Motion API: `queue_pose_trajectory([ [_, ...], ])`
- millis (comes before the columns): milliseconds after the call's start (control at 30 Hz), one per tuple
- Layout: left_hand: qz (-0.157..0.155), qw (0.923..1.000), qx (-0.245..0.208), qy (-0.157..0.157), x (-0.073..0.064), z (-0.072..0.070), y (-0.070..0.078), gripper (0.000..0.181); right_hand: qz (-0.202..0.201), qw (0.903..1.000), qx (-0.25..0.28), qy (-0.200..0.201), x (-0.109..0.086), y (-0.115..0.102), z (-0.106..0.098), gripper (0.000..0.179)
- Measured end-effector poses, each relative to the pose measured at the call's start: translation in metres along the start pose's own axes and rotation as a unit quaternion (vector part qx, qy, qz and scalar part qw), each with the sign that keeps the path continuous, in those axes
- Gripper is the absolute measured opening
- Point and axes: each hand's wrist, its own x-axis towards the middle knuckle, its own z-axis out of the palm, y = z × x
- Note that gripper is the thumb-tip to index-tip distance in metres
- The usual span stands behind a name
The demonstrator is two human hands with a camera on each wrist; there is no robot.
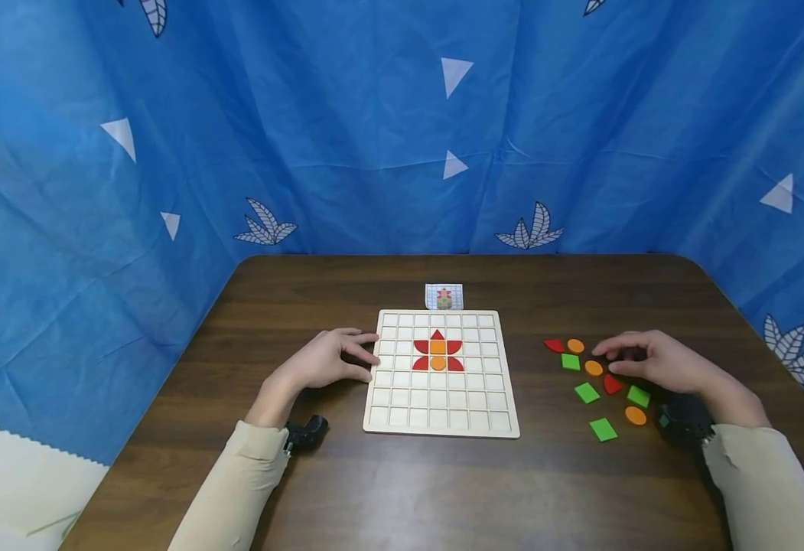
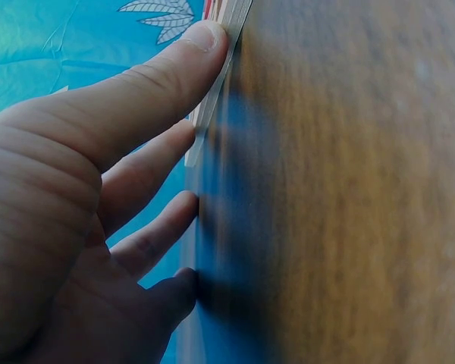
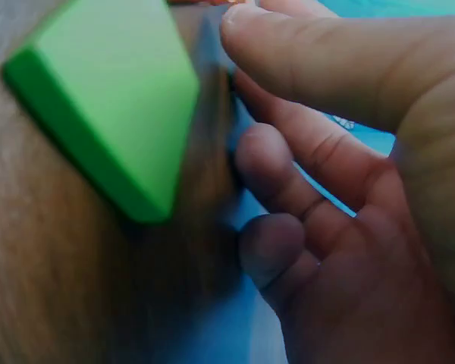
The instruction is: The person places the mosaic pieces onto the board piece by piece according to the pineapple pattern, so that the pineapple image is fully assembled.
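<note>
A pale wooden grid board lies mid-table, bearing a red and orange flower-like pattern. My left hand rests at its left edge, fingers extended. In the left wrist view, the thumb and a finger touch the board's side. My right hand hovers low among loose pieces on the right, fingers slightly bent and apart. Nearest its fingertips are orange discs and a red quarter-round piece. In the right wrist view, a green square lies beside the fingers, and no piece shows between them.
A small printed card with a coloured pattern lies behind the board. Several green squares, another orange disc and a red piece are scattered to the right. Blue curtain hangs around the brown table.
</note>
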Motion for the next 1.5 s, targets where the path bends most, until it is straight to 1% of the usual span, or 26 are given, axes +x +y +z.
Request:
queue_pose_trajectory([
  [67,-0.003,1.0,-0.003,0.0,0.0,0.0,0.001,0.028,-0.001,0.9999,0.01,-0.004,0.001,0.001,0.001,0.028],
  [233,0.002,1.0,-0.001,0.0,0.0,0.0,0.001,0.027,-0.005,0.9997,0.017,-0.015,0.004,0.002,0.004,0.029],
  [367,0.003,1.0,-0.002,-0.001,0.0,0.0,0.0,0.027,-0.011,0.9995,0.014,-0.025,0.005,0.0,0.004,0.03],
  [567,0.004,1.0,-0.005,-0.001,0.0,0.0,-0.001,0.028,-0.008,0.9988,0.012,-0.046,0.008,-0.002,0.004,0.031],
  [767,-0.001,1.0,-0.005,-0.002,-0.001,0.001,-0.002,0.028,-0.022,0.998,0.013,-0.058,0.009,-0.004,0.005,0.033],
  [967,0.0,1.0,-0.001,0.0,0.0,0.0,-0.002,0.029,-0.015,0.9983,-0.002,-0.055,0.01,-0.006,0.005,0.035],
  [1100,0.002,1.0,0.0,0.0,0.001,0.0,0.0,0.03,-0.005,0.9985,-0.014,-0.052,0.01,-0.007,0.005,0.032],
  [1233,0.002,1.0,-0.003,-0.003,0.001,0.001,0.0,0.03,-0.001,0.9984,-0.011,-0.055,0.009,-0.008,0.007,0.03],
  [1333,0.001,1.0,0.0,-0.001,0.002,0.001,-0.001,0.029,-0.007,0.9989,-0.012,-0.045,0.01,-0.009,0.009,0.027],
  [1500,0.0,1.0,0.005,0.002,0.001,0.001,-0.001,0.029,0.006,0.9992,-0.029,-0.026,0.013,-0.012,0.014,0.02],
])
